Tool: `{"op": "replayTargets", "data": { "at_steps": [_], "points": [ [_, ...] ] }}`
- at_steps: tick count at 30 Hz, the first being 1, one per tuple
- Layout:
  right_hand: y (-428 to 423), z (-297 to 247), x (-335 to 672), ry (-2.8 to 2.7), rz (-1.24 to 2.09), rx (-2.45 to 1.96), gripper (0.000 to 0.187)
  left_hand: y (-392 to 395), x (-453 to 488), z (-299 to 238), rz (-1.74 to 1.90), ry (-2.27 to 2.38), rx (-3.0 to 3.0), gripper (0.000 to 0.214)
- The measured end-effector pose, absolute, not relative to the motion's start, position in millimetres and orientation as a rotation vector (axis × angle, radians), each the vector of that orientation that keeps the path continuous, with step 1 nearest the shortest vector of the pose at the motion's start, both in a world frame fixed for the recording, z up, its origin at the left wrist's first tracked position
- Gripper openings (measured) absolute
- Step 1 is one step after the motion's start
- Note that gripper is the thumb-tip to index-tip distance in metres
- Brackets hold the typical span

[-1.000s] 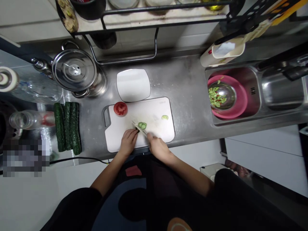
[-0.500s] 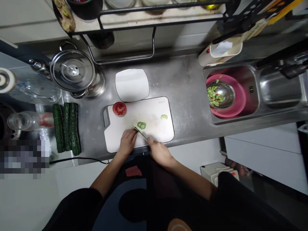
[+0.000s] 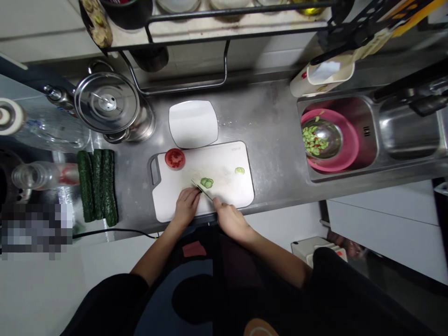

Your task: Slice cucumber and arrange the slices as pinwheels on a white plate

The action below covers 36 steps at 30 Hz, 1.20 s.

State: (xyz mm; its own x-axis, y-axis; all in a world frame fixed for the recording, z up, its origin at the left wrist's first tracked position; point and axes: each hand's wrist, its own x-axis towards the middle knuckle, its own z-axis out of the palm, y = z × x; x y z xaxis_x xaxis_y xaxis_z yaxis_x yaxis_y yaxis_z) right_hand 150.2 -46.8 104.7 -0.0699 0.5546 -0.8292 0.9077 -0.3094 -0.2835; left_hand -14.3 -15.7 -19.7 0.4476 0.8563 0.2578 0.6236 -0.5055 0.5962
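Observation:
My right hand (image 3: 231, 219) is closed round the handle of a knife (image 3: 206, 194), whose thin blade points up and left over the white cutting board (image 3: 224, 161). Against the blade's left side, the bunched fingers of my left hand (image 3: 186, 203) press on a piece of cucumber, mostly hidden beneath them. Just beyond the blade lie several overlapping cucumber slices (image 3: 207, 182). A pale cucumber end piece (image 3: 240, 171) rests near the board's right edge. At its upper left sits a cut tomato half (image 3: 174, 159), red face up.
A white square plate (image 3: 193, 123) stands behind the board. Whole cucumbers (image 3: 98, 186) lie at left, below a lidded steel pot (image 3: 107, 101). In the sink at right, a pink basin (image 3: 350, 147) holds a bowl of green and red pieces. A rack (image 3: 238, 30) overhangs the counter's back.
The knife and both hands stay in nearly the same place at the cucumber. The whole view has shifted very slightly.

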Motion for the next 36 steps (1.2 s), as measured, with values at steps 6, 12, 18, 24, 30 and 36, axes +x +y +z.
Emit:
{"op": "replayTargets", "data": {
  "at_steps": [6,12,18,24,30,36],
  "points": [
    [-41.5,98.3,149.2,1.638,-1.317,1.818,0.05,-15.6,-13.9,-19.8,0.789,1.239,2.255,0.019],
    [-34.6,84.1,144.6,1.629,-1.339,1.848,0.05,-15.0,-14.4,-18.2,0.77,1.219,2.256,0.019],
    [-30.1,75.2,140.6,1.63,-1.348,1.869,0.053,-16.1,-15.5,-21.5,0.739,1.224,2.262,0.021],
    [-34.9,69.6,148.4,1.643,-1.306,1.914,0.05,-24.6,-20.4,-17.6,0.607,1.305,2.183,0.022],
    [-45.4,68.2,161.9,1.769,-1.23,1.95,0.043,1.4,-56.3,-11.0,0.782,1.831,1.92,0.024],
    [-56.1,62.9,166.9,1.916,-1.086,1.888,0.038,27.4,-79.5,-13.7,0.743,1.988,1.792,0.024]
  ]
}}
